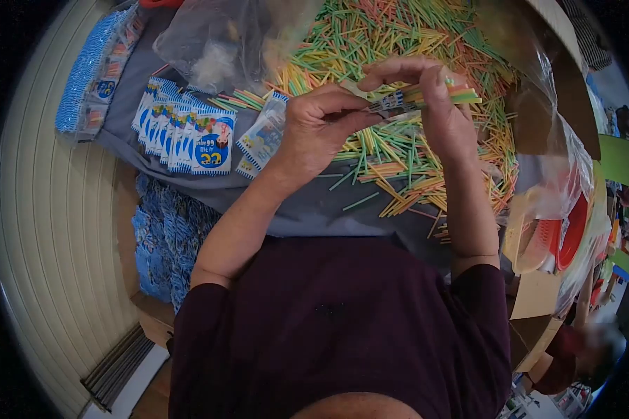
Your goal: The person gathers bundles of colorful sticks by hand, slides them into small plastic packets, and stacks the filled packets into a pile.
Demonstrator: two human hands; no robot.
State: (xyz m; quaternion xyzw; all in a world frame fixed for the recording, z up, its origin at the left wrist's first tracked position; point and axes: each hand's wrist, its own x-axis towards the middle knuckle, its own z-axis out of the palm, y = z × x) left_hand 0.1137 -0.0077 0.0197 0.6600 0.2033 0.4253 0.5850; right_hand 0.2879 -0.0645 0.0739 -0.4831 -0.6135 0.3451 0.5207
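My left hand (314,129) pinches the edge of a small blue-and-white printed packet (388,103) between thumb and fingers. My right hand (444,115) is closed round a small bunch of thin yellow, green and orange sticks (468,94), whose ends point right. The bunch meets the packet between the hands; whether its far ends are inside cannot be made out. Beyond and below both hands spreads a large pile of similar loose sticks (391,42). Flat, partly clear packets (262,133) lie beside my left wrist.
A fanned row of blue-and-white packets (210,143) lies on the grey cloth (314,216). Clear plastic bags (203,42) and a strip of bundled packets (94,77) are at the left. A box of blue packets (161,230) stands below. Baskets (573,230) and a person (573,356) are at the right.
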